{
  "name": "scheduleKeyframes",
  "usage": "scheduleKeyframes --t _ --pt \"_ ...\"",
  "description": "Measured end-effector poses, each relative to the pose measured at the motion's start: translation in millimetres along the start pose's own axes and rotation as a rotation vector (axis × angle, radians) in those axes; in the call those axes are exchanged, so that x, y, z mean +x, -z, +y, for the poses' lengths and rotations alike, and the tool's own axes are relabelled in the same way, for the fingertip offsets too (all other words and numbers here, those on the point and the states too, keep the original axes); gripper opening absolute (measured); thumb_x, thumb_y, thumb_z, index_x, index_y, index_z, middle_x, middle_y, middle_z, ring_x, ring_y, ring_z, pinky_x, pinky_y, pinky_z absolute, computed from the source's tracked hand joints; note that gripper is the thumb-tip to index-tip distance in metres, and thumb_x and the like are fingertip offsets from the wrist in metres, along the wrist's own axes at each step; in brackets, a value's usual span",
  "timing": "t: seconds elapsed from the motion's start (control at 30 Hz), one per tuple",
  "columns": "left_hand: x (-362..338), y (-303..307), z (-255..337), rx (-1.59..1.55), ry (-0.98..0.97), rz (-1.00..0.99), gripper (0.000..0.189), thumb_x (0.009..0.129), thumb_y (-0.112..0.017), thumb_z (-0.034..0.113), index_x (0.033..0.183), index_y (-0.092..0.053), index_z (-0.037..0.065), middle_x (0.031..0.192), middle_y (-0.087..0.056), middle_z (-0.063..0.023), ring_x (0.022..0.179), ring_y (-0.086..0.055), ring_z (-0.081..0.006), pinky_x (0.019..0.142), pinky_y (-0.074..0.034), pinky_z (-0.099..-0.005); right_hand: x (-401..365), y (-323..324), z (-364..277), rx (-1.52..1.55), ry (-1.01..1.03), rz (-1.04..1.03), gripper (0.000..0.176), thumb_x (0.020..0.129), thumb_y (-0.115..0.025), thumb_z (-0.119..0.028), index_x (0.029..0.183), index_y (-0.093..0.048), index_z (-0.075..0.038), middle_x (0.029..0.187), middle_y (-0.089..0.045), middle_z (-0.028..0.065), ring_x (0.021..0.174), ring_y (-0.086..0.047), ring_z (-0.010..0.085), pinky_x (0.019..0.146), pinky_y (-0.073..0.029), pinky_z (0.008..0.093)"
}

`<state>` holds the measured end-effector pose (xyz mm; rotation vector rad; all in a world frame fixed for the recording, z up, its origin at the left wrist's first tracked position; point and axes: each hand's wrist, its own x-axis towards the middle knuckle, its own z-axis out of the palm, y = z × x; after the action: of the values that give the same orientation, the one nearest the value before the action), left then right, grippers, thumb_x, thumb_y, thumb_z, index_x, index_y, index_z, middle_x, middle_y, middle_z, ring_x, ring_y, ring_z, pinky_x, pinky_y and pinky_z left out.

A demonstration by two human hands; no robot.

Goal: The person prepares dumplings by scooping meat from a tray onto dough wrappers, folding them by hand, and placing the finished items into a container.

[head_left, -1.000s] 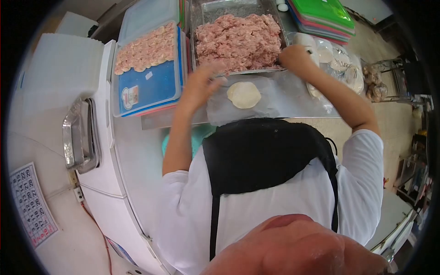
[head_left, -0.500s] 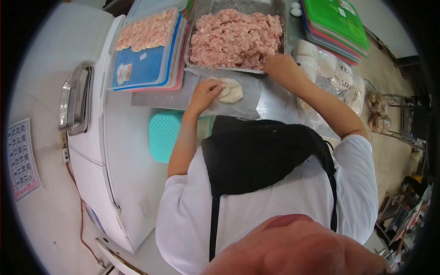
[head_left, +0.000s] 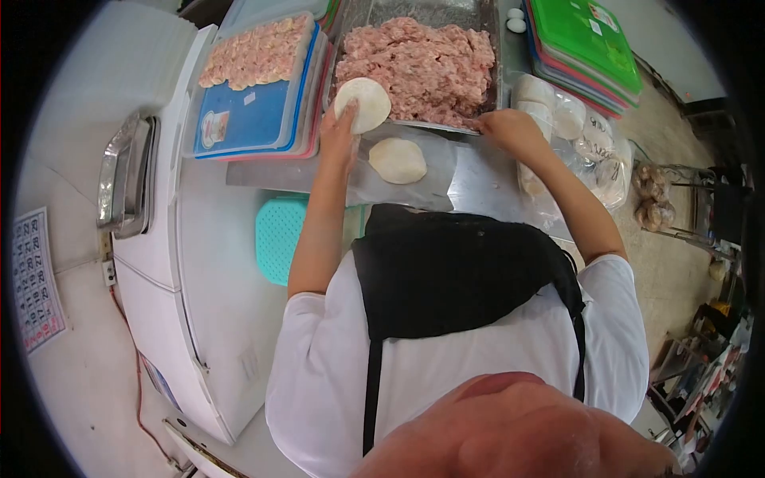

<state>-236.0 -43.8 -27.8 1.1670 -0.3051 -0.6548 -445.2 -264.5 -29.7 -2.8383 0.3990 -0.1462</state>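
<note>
Over the near left corner of the metal tray [head_left: 450,126]: one dough round [head_left: 371,105], thin, pale cream, smooth and roughly circular, held in your left hand [head_left: 339,131]. Your fingers grasp it at its near left edge, lightly bent; most of its face is uncovered.

At the tray's near right corner: your right hand [head_left: 508,131], fingers curled, their tips against the rim or the meat's edge. Whether they pinch anything, you cannot tell.

In the tray: ground meat [head_left: 418,64], pink flecked with white, in one coarse mound.

Just nearer you than the tray: one dough disc [head_left: 398,161], cream, uneven at the edge, flat on a clear plastic sheet [head_left: 437,171].

Left of the tray: stacked containers [head_left: 247,119], the top one with a blue base, rows of meat-filled pieces, a small white sticker and a pictured label, its wording too small to read. Farther left, a wall calendar [head_left: 38,279], numerals black and red.

Right of the tray: plastic bags [head_left: 570,135] of pale rounds, black handwriting illegible; beyond them, green lids [head_left: 586,44] bearing labels you cannot read; two white eggs [head_left: 516,25] near the tray's far right side.
</note>
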Motion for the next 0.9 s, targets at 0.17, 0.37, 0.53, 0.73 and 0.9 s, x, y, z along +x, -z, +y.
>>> scheduleKeyframes --t 0.17,0.37,0.53,0.73,0.9 --pt "38 -11 -4 -0.085 0.028 -0.012 0.032 0.091 -0.056 0.016 0.116 -0.054 -0.004 0.111 -0.061 -0.0124 0.1 -0.06 -0.0201 0.086 -0.049 -0.0307 6 22 -3 0.307 -0.224 -0.043 0.028 0.089 -0.053 -0.027 0.097 -0.066 -0.004 0.082 -0.066 0.0174 0.079 -0.062 0.0362 0.071 -0.047 0.0432" --pt "56 -52 -9 -0.398 0.277 -0.101 0.04 0.094 -0.048 0.026 0.121 -0.048 -0.003 0.115 -0.058 -0.0163 0.108 -0.057 -0.026 0.094 -0.046 -0.0374 28 49 -30 0.615 -0.298 0.146 0.029 0.092 -0.054 -0.025 0.108 -0.064 -0.003 0.098 -0.065 0.0182 0.094 -0.062 0.0283 0.081 -0.047 0.0339" --pt "77 -60 13 -0.967 0.39 -0.352 0.058 0.094 -0.038 0.047 0.126 -0.041 -0.001 0.122 -0.052 -0.0179 0.117 -0.048 -0.0331 0.101 -0.036 -0.0512 46 24 -58 0.197 -0.101 0.318 0.028 0.09 -0.057 -0.022 0.109 -0.063 -0.003 0.097 -0.064 0.0176 0.094 -0.06 0.0302 0.078 -0.047 0.0361" --pt "102 -14 28 -0.657 0.229 -0.087 0.076 0.091 -0.031 0.06 0.136 -0.03 -0.001 0.14 -0.036 -0.0204 0.129 -0.036 -0.0361 0.107 -0.028 -0.0524 30 83 -35 -0.248 -0.252 -0.159 0.035 0.089 -0.054 -0.034 0.083 -0.066 -0.002 0.077 -0.062 0.0188 0.074 -0.061 0.036 0.067 -0.047 0.0439" --pt "108 -4 31 -0.517 0.104 -0.108 0.073 0.094 -0.034 0.054 0.137 -0.028 -0.005 0.14 -0.036 -0.0179 0.13 -0.036 -0.0315 0.11 -0.027 -0.0442 32 7 -49 -0.253 -0.246 -0.186 0.029 0.085 -0.057 -0.029 0.075 -0.066 -0.003 0.074 -0.063 0.0154 0.077 -0.062 0.033 0.068 -0.048 0.044"
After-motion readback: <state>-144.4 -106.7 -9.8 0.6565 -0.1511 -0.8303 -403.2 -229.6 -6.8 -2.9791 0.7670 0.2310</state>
